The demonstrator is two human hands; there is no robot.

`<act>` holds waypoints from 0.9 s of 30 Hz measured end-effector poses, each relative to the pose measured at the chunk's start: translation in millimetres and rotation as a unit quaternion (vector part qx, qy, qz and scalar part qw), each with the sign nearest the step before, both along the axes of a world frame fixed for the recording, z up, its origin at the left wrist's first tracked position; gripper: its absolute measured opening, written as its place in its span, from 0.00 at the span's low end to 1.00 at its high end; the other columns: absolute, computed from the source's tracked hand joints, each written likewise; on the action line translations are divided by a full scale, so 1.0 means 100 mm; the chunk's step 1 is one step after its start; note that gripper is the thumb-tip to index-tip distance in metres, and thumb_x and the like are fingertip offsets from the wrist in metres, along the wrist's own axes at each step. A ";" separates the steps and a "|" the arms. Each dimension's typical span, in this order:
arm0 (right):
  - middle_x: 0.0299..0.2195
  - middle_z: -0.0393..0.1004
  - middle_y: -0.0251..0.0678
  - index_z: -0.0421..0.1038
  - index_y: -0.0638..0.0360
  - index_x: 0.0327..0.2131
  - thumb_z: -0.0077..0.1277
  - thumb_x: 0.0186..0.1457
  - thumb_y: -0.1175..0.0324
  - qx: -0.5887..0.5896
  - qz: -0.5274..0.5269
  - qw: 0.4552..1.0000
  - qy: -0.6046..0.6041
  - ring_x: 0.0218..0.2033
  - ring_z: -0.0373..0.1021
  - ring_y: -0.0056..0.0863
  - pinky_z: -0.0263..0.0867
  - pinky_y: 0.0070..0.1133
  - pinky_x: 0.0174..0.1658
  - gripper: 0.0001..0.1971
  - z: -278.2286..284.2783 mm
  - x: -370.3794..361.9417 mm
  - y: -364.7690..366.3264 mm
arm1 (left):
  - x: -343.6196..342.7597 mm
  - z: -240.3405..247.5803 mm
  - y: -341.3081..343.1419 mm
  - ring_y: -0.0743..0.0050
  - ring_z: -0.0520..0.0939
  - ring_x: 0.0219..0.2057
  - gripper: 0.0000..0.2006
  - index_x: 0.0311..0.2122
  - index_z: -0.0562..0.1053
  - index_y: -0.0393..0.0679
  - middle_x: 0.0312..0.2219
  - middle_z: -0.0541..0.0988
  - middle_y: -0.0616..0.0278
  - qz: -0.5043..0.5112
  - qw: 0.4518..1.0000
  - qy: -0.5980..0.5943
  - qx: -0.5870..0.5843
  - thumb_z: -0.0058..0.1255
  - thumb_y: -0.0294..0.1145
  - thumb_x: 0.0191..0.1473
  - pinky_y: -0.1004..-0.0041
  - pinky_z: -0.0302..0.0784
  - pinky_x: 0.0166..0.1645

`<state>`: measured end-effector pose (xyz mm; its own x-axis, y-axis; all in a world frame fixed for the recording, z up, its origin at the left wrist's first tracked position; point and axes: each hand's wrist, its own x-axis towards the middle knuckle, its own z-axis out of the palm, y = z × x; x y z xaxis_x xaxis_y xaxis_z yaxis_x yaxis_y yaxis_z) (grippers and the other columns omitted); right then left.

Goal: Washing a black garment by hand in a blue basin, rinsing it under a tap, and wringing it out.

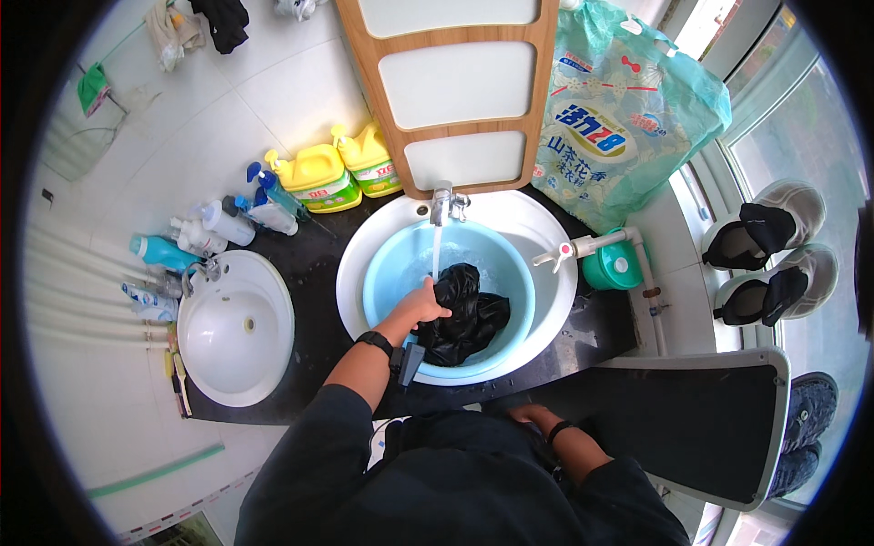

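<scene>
Glossy, crumpled black cloth touches left fingers; whether they clamp, I cannot tell.

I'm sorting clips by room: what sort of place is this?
Probably a home washroom or laundry corner: two white sinks, a light-blue basin under a running tap, and yellow jugs.

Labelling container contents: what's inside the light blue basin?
Inside the light blue basin: bunched black fabric, the left hand at its left side, and a stream of water from the faucet. The fabric hides the basin floor beneath it; anything there can't be seen.
</scene>
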<state>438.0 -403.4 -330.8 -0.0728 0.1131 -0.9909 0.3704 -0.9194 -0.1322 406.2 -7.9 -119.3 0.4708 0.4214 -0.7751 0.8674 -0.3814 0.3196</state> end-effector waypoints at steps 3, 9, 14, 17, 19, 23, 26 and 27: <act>0.63 0.53 0.39 0.56 0.50 0.61 0.25 0.57 0.40 -0.017 0.018 0.999 -0.040 0.64 0.49 0.40 0.46 0.41 0.62 0.35 -0.24 -0.04 -0.09 | 0.08 0.01 -0.02 0.50 0.80 0.28 0.48 0.60 0.45 0.39 0.39 0.75 0.44 -0.008 1.000 0.000 -0.008 0.62 0.47 0.43 0.65 0.76 0.20; 0.54 0.67 0.45 0.65 0.61 0.54 0.29 0.59 0.45 0.014 -0.012 1.000 0.001 0.52 0.66 0.37 0.59 0.33 0.55 0.32 0.67 0.22 0.03 | 0.06 0.00 -0.03 0.50 0.80 0.28 0.48 0.60 0.44 0.39 0.40 0.75 0.43 -0.001 1.000 0.005 -0.009 0.62 0.47 0.44 0.65 0.76 0.20; 0.47 0.73 0.35 0.71 0.60 0.49 0.36 0.61 0.49 0.071 0.013 0.994 0.077 0.42 0.71 0.27 0.66 0.25 0.47 0.26 1.65 0.76 0.39 | 0.04 -0.05 -0.03 0.49 0.80 0.29 0.49 0.61 0.44 0.37 0.44 0.73 0.41 0.011 1.000 0.003 -0.021 0.62 0.47 0.43 0.65 0.76 0.21; 0.39 0.76 0.33 0.73 0.61 0.43 0.38 0.63 0.53 0.258 -0.134 0.932 0.216 0.39 0.71 0.23 0.66 0.21 0.44 0.21 2.30 0.96 0.63 | -0.01 -0.07 0.02 0.51 0.80 0.30 0.50 0.61 0.43 0.36 0.45 0.73 0.41 0.026 0.999 0.002 -0.024 0.62 0.48 0.43 0.65 0.76 0.21; 0.37 0.76 0.35 0.73 0.63 0.42 0.38 0.64 0.57 0.330 -0.265 0.871 0.250 0.38 0.71 0.24 0.66 0.22 0.45 0.20 2.77 1.00 1.00 | -0.06 -0.01 -0.02 0.51 0.80 0.29 0.48 0.60 0.47 0.34 0.44 0.73 0.42 0.048 0.999 0.009 -0.019 0.62 0.48 0.43 0.66 0.76 0.21; 0.44 0.72 0.43 0.64 0.63 0.53 0.54 0.53 0.64 0.562 -0.233 0.793 -0.006 0.46 0.69 0.33 0.64 0.28 0.51 0.25 2.53 1.04 1.88 | 0.10 0.24 0.00 0.53 0.80 0.25 0.38 0.51 0.64 0.27 0.38 0.77 0.43 0.013 0.999 0.028 -0.037 0.61 0.49 0.43 0.66 0.75 0.21; 0.47 0.68 0.47 0.53 0.58 0.60 0.62 0.42 0.67 0.567 0.008 0.784 -0.250 0.49 0.66 0.38 0.62 0.30 0.53 0.41 2.14 0.92 2.20 | 0.09 0.40 -0.07 0.53 0.80 0.23 0.32 0.41 0.72 0.25 0.33 0.78 0.43 -0.005 0.998 0.019 -0.058 0.60 0.49 0.44 0.65 0.74 0.21; 0.49 0.66 0.48 0.49 0.54 0.62 0.62 0.40 0.68 0.515 0.013 0.835 -0.194 0.51 0.64 0.39 0.60 0.28 0.55 0.45 2.12 0.89 2.28 | 0.05 0.45 -0.10 0.53 0.80 0.23 0.32 0.41 0.72 0.25 0.33 0.78 0.43 -0.004 0.998 0.021 -0.057 0.60 0.49 0.44 0.65 0.74 0.21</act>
